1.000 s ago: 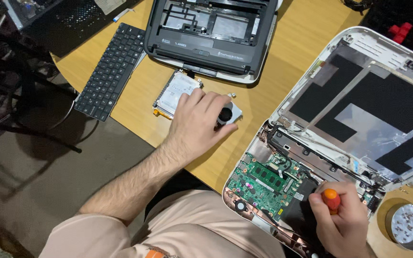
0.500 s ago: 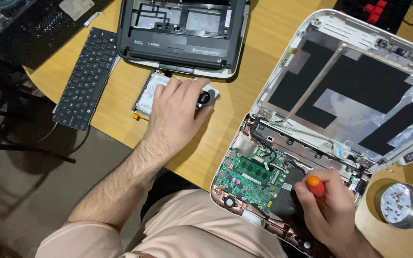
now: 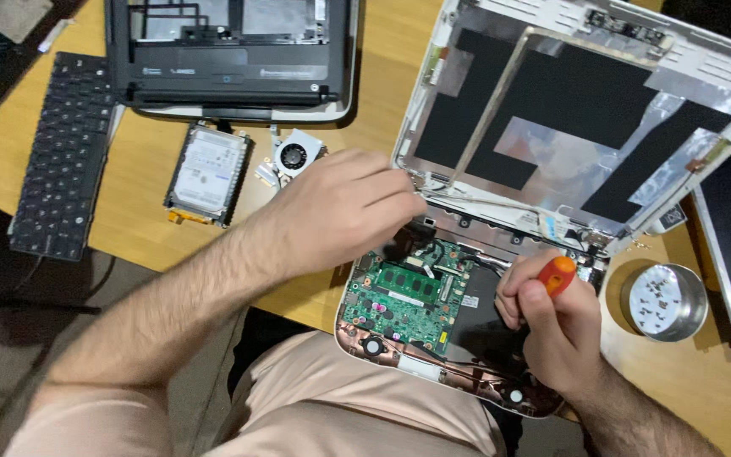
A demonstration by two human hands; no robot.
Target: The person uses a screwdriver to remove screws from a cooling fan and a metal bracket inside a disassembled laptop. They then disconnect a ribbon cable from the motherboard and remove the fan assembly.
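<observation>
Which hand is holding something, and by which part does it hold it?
The right hand holds a screwdriver by its orange handle. The left hand hovers over the open laptop; whether it grips anything cannot be told.

Opened laptop (image 3: pixel 467 338) lies at the worktop's (image 3: pixel 382 110) near edge, its lid shell (image 3: pixel 585 110) tipped back behind the circuit board (image 3: pixel 399 300). Screw dish (image 3: pixel 663 302) just right of it. Left of it: cooling fan (image 3: pixel 295 157), then hard drive (image 3: pixel 207 175), then loose keyboard (image 3: pixel 65 152). A second laptop base (image 3: pixel 230 59) sits behind the drive and fan.
</observation>
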